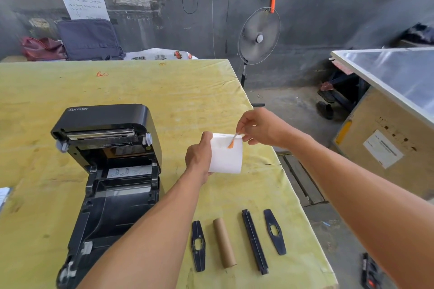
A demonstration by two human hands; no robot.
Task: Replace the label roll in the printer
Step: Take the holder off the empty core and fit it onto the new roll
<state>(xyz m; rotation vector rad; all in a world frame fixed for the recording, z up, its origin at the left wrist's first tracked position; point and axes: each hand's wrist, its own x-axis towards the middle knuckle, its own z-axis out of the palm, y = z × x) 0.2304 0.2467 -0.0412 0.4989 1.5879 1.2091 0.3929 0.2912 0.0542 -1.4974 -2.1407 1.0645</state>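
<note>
The left hand [198, 156] wraps one end of the fresh white paper label roll [226, 153], held above the yellow table [164, 91] just right of the open black plastic printer [110, 171]. The right hand [260, 128] pinches a small orange sticker tab [231, 143], apparently the seal, near the roll's top edge. The roll's long axis seems to run left-right between the hands; peeling would pull toward the right.
</note>
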